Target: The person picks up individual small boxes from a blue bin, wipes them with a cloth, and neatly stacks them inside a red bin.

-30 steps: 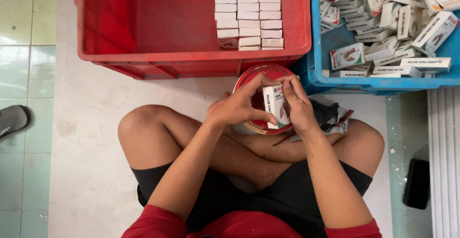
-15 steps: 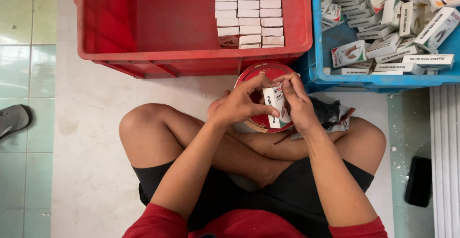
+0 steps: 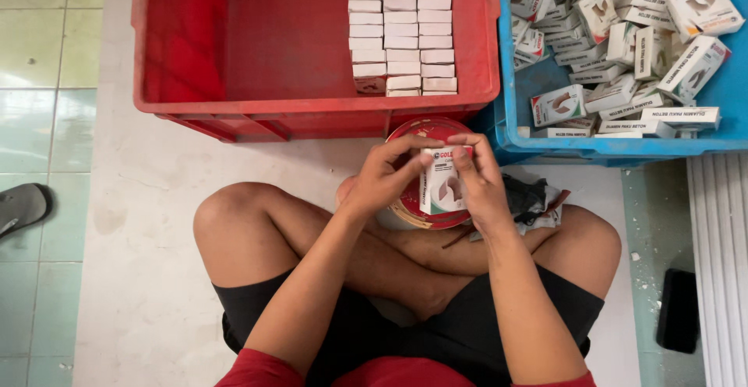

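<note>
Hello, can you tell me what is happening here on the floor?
A person sits cross-legged on the floor and holds a small white carton upright with both hands: the left hand grips its left side, the right hand its right side and top. Just under it is a round red tin. In front, a red crate holds neat rows of packed boxes, and a blue crate beside it holds loose cartons in a jumble.
</note>
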